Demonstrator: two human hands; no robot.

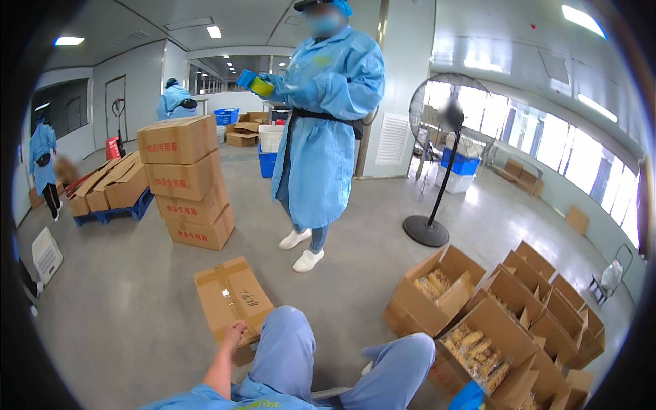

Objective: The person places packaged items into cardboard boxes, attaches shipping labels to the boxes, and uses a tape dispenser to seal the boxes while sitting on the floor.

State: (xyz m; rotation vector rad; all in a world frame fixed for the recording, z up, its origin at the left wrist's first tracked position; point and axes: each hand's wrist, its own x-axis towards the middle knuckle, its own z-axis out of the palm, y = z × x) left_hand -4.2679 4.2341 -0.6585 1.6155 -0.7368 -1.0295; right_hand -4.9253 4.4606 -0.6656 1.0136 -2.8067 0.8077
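A brown cardboard box (229, 290) with tape along its top and dark handwriting lies on the floor in front of me, left of my knees. My bare left hand (236, 331) rests at its near edge, fingers loosely bent and nothing visible in them. My right hand does not show. At the lower right edge, a bright blue thing (469, 395) with a bit of yellow-green juts in beside an open carton (488, 321) of bagged yellowish food. What the blue thing is, and whether my right hand holds it, I cannot make out.
Before me stands a co-worker (328, 130) in a blue gown, holding a blue and yellow-green object (256, 82). Four-high or so, stacked cartons (184, 181) rise at left, near a blue pallet (116, 210). Several open cartons (523, 287) crowd my right, below a standing fan (437, 171).
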